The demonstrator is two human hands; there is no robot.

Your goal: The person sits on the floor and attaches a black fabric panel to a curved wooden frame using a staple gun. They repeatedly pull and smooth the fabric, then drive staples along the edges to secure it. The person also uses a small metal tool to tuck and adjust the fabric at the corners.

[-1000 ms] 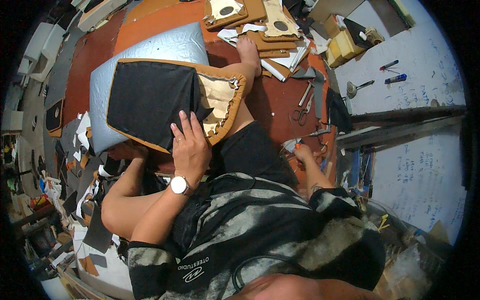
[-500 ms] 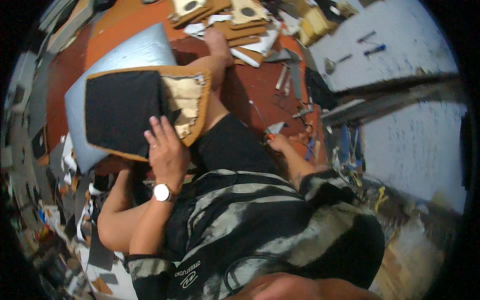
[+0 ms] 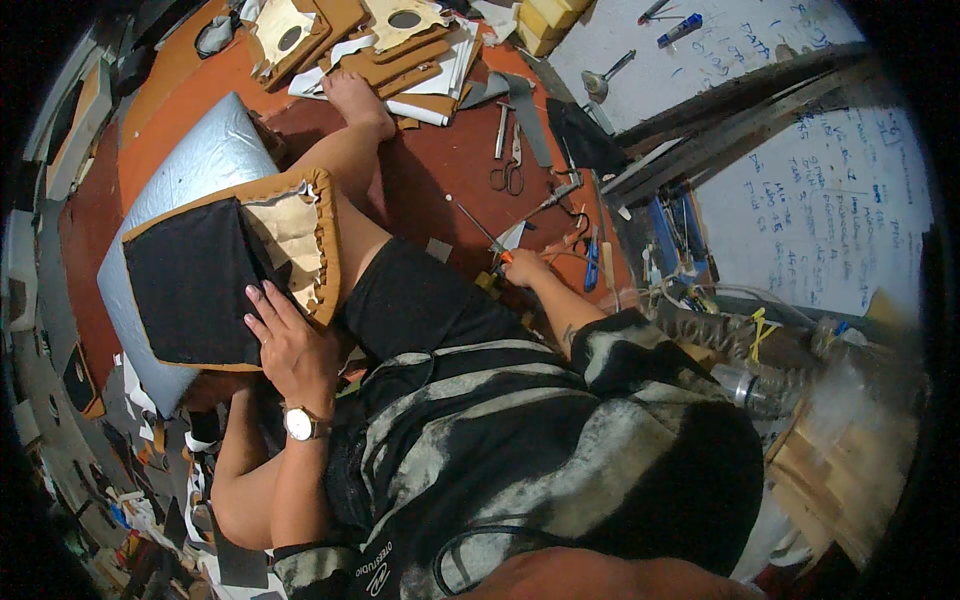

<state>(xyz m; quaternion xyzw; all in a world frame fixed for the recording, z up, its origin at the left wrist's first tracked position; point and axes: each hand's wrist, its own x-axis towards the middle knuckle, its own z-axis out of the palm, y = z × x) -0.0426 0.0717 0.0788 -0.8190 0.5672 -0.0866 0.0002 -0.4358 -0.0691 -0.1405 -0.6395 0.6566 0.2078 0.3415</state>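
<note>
Left hand (image 3: 297, 350): fingers (image 3: 285, 312) apart | tan-edged panel (image 3: 190, 290): beneath fingers | right hand (image 3: 527, 269): clamped on orange-handled tool (image 3: 504, 254)

One left grip (image 3: 295, 345), one right grip (image 3: 525, 268), one thing at each

You have one pad (image 3: 190, 290) at the left, one orange-handled tool (image 3: 506, 256) at the right. Count one silver cushion (image 3: 190, 170), one pair of scissors (image 3: 515, 157), one blue-handled tool (image 3: 592, 262), two pens (image 3: 680, 30), two cream pieces (image 3: 385, 35) with round holes, one watch (image 3: 299, 424) and, in clear view, one foot (image 3: 360, 100). The brown slabs (image 3: 400, 68) overlap and the scraps (image 3: 240, 567) pile up, so you cannot count either.
</note>
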